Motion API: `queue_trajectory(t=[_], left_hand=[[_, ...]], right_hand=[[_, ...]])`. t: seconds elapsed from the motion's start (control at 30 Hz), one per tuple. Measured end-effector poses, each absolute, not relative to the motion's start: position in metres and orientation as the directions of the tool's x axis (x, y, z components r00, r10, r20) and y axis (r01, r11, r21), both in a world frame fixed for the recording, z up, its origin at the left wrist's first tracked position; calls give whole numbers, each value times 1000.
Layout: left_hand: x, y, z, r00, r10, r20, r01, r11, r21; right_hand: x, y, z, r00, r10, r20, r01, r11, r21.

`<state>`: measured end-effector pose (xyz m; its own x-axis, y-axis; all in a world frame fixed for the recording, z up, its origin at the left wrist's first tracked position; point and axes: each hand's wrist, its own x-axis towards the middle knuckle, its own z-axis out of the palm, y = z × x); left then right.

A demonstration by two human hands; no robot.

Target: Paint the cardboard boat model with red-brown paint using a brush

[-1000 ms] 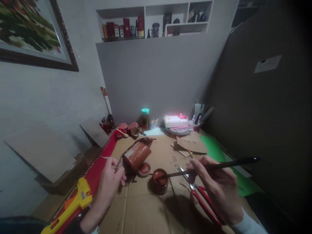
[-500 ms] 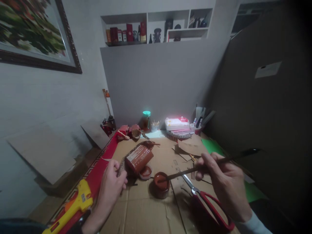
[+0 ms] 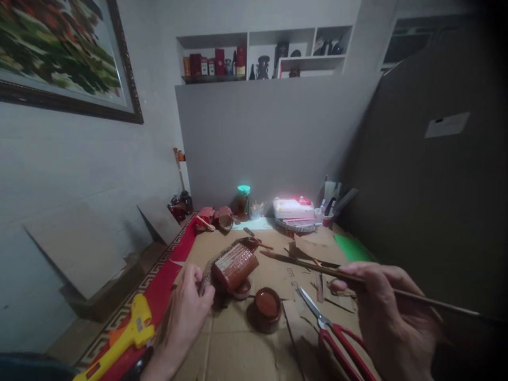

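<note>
My right hand (image 3: pixel 397 312) is closed round a long thin paintbrush (image 3: pixel 301 262), its brown-stained tip pointing left, above the cardboard and just right of a glossy reddish-brown block (image 3: pixel 236 267) with a paler ridged face. My left hand (image 3: pixel 186 307) pinches the near end of a dark, rough curved strip (image 3: pixel 207 272) that runs along the block's far left side. Below the block lies a small round brown piece (image 3: pixel 243 289), partly hidden. A small round pot (image 3: pixel 268 312) of reddish-brown paint stands between my hands. Red-handled scissors (image 3: pixel 325 323) lie open beside my right hand.
Cardboard (image 3: pixel 230 344) covers the table. A yellow glue gun (image 3: pixel 130 328) lies left of my left forearm. Cardboard scraps (image 3: pixel 317 248) and thin sticks lie at right. Along the back stand red pieces (image 3: pixel 206 217), a green-lidded jar (image 3: pixel 243 201), and a wipes pack (image 3: pixel 293 207).
The paintbrush tip has lifted out of the paint pot and moved up beside the block; my right hand has turned, lowering the brush's back end. My left hand keeps its place at the strip.
</note>
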<state>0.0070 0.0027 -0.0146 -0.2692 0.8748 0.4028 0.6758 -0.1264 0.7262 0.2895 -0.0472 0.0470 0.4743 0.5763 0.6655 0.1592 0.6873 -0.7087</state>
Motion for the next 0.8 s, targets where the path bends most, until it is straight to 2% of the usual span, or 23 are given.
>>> queue_trajectory(t=[0.07, 0.2, 0.37, 0.5, 0.8], left_hand=[[7, 3, -16, -258, 881, 398, 676, -130, 725], [8, 3, -16, -248, 882, 401, 680, -136, 721], [10, 0, -16, -242, 872, 426, 694, -151, 704], [10, 0, -17, -234, 863, 448, 712, -162, 683], [8, 1, -22, -213, 825, 523, 762, -195, 617]], right_hand=[[284, -51, 45, 387, 595, 705, 173, 704, -689], [278, -57, 43, 103, 552, 827, 378, 748, -546], [277, -56, 40, -145, 552, 821, 436, 781, -447], [276, -53, 33, -189, 518, 834, 497, 783, -373], [273, -54, 31, -128, 485, 865, 571, 749, -336]])
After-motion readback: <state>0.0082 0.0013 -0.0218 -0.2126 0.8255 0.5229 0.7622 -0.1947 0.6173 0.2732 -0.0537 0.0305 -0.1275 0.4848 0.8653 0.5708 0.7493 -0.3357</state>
